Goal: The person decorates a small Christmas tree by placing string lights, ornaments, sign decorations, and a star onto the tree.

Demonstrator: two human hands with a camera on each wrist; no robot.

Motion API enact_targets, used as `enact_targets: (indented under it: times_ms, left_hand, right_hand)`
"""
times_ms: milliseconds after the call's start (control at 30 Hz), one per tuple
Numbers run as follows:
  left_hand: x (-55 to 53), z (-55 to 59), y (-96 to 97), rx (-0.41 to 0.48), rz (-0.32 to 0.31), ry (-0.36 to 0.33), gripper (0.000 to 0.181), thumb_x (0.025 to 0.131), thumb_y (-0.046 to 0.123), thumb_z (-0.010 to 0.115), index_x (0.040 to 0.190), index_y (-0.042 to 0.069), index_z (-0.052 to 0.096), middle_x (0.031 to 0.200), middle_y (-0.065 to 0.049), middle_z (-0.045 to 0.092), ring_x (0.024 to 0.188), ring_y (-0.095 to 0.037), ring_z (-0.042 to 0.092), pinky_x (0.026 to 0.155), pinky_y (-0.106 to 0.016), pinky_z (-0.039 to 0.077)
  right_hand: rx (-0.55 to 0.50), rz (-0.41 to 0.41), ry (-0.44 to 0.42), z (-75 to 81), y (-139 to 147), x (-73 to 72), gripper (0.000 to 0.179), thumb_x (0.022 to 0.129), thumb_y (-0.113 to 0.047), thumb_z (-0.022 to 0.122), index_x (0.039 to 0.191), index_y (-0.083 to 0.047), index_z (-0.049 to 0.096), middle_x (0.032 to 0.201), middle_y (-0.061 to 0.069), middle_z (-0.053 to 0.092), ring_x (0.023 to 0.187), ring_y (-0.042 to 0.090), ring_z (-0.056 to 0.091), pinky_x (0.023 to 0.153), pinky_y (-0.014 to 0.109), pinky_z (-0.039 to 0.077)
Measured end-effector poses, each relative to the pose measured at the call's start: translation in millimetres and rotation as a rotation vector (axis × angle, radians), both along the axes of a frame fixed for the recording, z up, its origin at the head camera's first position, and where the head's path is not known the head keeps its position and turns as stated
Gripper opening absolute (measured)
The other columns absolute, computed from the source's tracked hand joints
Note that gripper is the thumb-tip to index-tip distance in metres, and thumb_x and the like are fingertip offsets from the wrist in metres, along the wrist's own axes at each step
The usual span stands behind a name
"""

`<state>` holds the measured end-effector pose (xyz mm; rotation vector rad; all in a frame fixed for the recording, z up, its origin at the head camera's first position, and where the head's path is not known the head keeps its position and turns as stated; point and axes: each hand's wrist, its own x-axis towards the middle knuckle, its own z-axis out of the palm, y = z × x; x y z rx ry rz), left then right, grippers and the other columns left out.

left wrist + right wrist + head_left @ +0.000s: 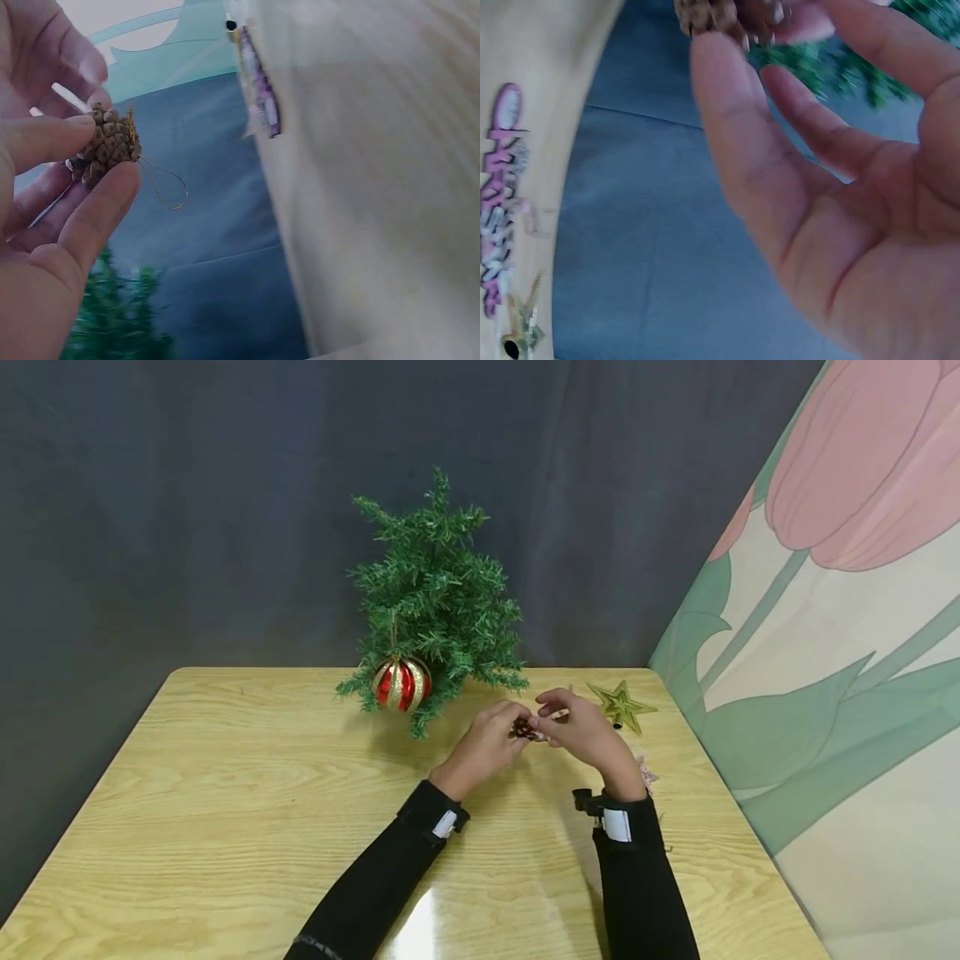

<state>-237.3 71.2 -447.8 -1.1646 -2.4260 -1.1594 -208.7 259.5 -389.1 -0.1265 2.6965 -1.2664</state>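
A small brown pine cone [112, 142] with a thin gold hanging loop [176, 196] is held above the table, in front of the tree. My left hand [491, 745] pinches the cone between thumb and fingers, as the left wrist view shows. Close on its right is my right hand [585, 735], its thumb tip right at the cone and its other fingers loosely bent and spread. The green artificial tree [442, 585] stands behind my left hand. From its lower left branches hangs a red and gold striped ball [402, 683].
Right of my right hand lies a gold star [621, 705]. A pink glittery ornament [645, 773] is partly hidden by my right wrist. The right wrist view shows a pink lettered ornament [499, 202] on the wooden table [247, 793]. A dark curtain [247, 510] hangs behind.
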Motion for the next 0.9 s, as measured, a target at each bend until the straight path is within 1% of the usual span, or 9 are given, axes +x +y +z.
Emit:
enact_targets:
  times_ms: [133,267,367,433,500,567,700,800,900]
  left_hand:
    - [5.0,10.3,-1.2,0.025,-0.023,0.181,0.025,0.095,0.0,0.072,0.118,0.005,0.065,0.116,-0.008,0.065,0.104,-0.016,0.068,0.085,-0.022,0.057]
    - [7.8,15.8,-3.3,0.039,-0.016,0.325,0.023,0.096,0.0,0.07,0.119,0.005,0.066,0.121,-0.009,0.065,0.109,-0.018,0.067,0.089,-0.022,0.056]
    - [7.7,17.8,-5.2,0.04,0.005,0.383,0.026,0.097,0.003,0.071,0.122,0.005,0.066,0.124,-0.01,0.064,0.115,-0.02,0.065,0.097,-0.023,0.054]
    - [7.5,21.3,-8.2,0.054,0.013,0.378,0.031,0.097,0.004,0.072,0.127,0.004,0.064,0.129,-0.011,0.062,0.12,-0.022,0.063,0.101,-0.025,0.053]
    - [6.7,26.2,-12.4,0.103,0.015,0.319,0.038,0.095,0.003,0.074,0.131,0.003,0.062,0.133,-0.013,0.059,0.122,-0.025,0.062,0.101,-0.027,0.054]
    - [6.8,32.4,-17.9,0.189,0.009,0.199,0.044,0.094,0.001,0.074,0.135,0.002,0.059,0.136,-0.015,0.056,0.124,-0.028,0.061,0.101,-0.029,0.055]
    - [7.9,43.4,-27.2,0.413,-0.021,-0.116,0.044,0.096,0.003,0.073,0.137,0.003,0.057,0.136,-0.019,0.056,0.124,-0.033,0.061,0.097,-0.031,0.058]
    - [9.3,49.0,-30.6,0.514,-0.051,-0.318,0.042,0.099,0.011,0.071,0.138,0.005,0.057,0.137,-0.02,0.058,0.124,-0.036,0.062,0.096,-0.031,0.059]
    - [10.7,53.4,-32.1,0.557,-0.075,-0.429,0.042,0.099,0.016,0.072,0.138,0.006,0.058,0.138,-0.017,0.06,0.123,-0.034,0.065,0.094,-0.034,0.059]
  right_hand:
    - [-0.129,0.078,-0.064,2.0,9,1.7,0.054,0.106,-0.036,0.059,0.148,-0.003,0.049,0.136,0.024,0.058,0.11,0.036,0.07,0.087,0.043,0.062]
    - [-0.254,0.153,-0.069,2.3,12,2.5,0.049,0.107,-0.03,0.059,0.147,-0.002,0.052,0.138,0.024,0.058,0.109,0.031,0.071,0.091,0.041,0.061]
    - [-0.298,0.153,-0.012,4.6,10,3.7,0.044,0.106,-0.025,0.062,0.144,-0.003,0.055,0.138,0.022,0.059,0.11,0.03,0.072,0.092,0.04,0.061]
    - [-0.295,0.144,0.037,6.5,8,4.2,0.044,0.105,-0.024,0.063,0.143,-0.003,0.056,0.139,0.021,0.059,0.111,0.031,0.072,0.09,0.038,0.061]
    - [-0.277,0.125,0.086,8.7,6,4.7,0.044,0.104,-0.021,0.065,0.142,-0.003,0.056,0.139,0.022,0.059,0.112,0.034,0.071,0.087,0.036,0.062]
    - [-0.247,0.091,0.14,11.4,3,6.3,0.043,0.102,-0.017,0.067,0.142,-0.004,0.056,0.139,0.021,0.059,0.112,0.036,0.07,0.082,0.033,0.061]
    - [-0.24,0.036,0.238,17.9,-4,11.6,0.043,0.098,-0.006,0.07,0.14,-0.006,0.058,0.139,0.017,0.058,0.116,0.037,0.068,0.081,0.028,0.061]
    - [-0.258,0.042,0.321,21.8,-11,15.4,0.044,0.095,0.001,0.071,0.137,-0.005,0.058,0.138,0.016,0.058,0.121,0.036,0.067,0.087,0.026,0.061]
    - [-0.248,0.066,0.399,24.4,-19,18.8,0.044,0.094,0.002,0.073,0.135,-0.005,0.059,0.136,0.014,0.06,0.123,0.034,0.067,0.087,0.03,0.061]
